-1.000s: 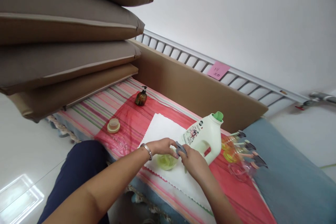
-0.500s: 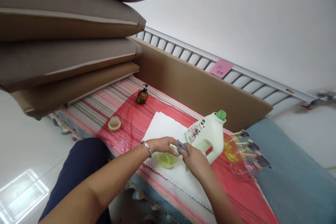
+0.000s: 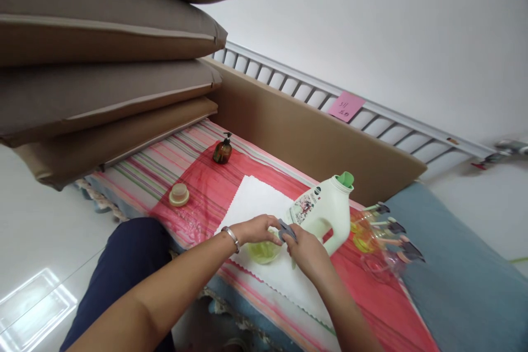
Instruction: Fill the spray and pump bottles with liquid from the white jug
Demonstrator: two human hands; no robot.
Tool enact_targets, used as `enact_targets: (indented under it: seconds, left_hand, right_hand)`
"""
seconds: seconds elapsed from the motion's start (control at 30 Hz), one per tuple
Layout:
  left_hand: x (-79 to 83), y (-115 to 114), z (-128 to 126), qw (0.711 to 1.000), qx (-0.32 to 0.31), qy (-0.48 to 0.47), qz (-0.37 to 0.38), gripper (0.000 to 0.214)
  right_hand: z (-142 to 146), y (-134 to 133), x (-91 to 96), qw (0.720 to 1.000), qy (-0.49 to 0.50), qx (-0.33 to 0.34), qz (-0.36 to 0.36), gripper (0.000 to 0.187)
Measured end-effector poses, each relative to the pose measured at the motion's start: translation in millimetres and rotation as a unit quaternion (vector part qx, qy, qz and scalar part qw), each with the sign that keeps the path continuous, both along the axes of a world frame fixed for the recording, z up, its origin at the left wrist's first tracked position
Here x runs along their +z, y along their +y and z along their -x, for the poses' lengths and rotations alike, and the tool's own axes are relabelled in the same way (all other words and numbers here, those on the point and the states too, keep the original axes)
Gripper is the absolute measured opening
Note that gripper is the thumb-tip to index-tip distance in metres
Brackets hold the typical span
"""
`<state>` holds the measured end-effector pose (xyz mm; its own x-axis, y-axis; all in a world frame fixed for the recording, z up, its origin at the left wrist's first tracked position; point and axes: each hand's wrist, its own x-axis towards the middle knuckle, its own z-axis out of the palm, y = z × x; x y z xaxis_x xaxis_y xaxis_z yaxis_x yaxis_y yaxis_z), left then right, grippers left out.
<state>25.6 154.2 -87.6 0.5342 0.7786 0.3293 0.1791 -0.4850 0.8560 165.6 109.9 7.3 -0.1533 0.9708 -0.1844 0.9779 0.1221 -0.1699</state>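
Note:
A grey spray head [image 3: 286, 229] is between my two hands, above the white cloth. My right hand [image 3: 308, 250] is closed around it, and a pale tube shows below. Thumb and fingers of my left hand [image 3: 258, 230] curl in and pinch at its near end. Just under my left hand rests a clear bottle [image 3: 263, 253] with a yellow-green tint, its top partly hidden by the fingers. Behind my right hand stands a large pale-green jug [image 3: 325, 212] with a handle, label and green pouring spout, its cap off.
Left of the cloth [image 3: 253, 198] sit a round cap [image 3: 179, 195] and an amber pump bottle [image 3: 222, 149] on red plastic sheeting. Several coloured spray bottles [image 3: 373, 239] lie at the right. Stacked cushions [image 3: 111, 82] rise on the left; a brown board [image 3: 297, 121] stands behind.
Almost nothing differs. The view shifts very slightly, and both hands keep their places at the spray head.

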Motion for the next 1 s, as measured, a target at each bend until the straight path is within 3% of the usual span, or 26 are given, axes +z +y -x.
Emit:
enact_targets:
  seconds: [0.13, 0.23, 0.77, 0.9, 1.0]
  left_hand:
    - [-4.7, -8.8, -3.8, 0.997, 0.075, 0.010, -0.007, 0.046]
    - [-6.4, -12.4, -8.9, 0.992, 0.123, 0.013, -0.008, 0.044]
    - [-1.7, 10.1, 0.9, 0.998, 0.016, 0.061, -0.018, 0.033]
    - [-4.7, -6.4, -5.6, 0.994, 0.096, 0.046, -0.022, 0.050]
    - [-7.6, -18.5, -13.4, 0.986, 0.161, 0.025, -0.023, 0.048]
  right_hand:
    - [2.0, -2.5, 0.8, 1.000, -0.004, -0.001, -0.003, 0.021]
    - [3.3, -3.5, 1.9, 1.000, -0.009, -0.001, -0.001, 0.021]
    - [2.8, -2.9, -0.2, 1.000, -0.002, 0.003, 0.000, 0.018]
    - [3.8, -4.4, 0.4, 1.000, -0.004, 0.003, -0.003, 0.020]
    - [4.4, -4.3, 0.5, 1.000, -0.002, 0.007, -0.009, 0.021]
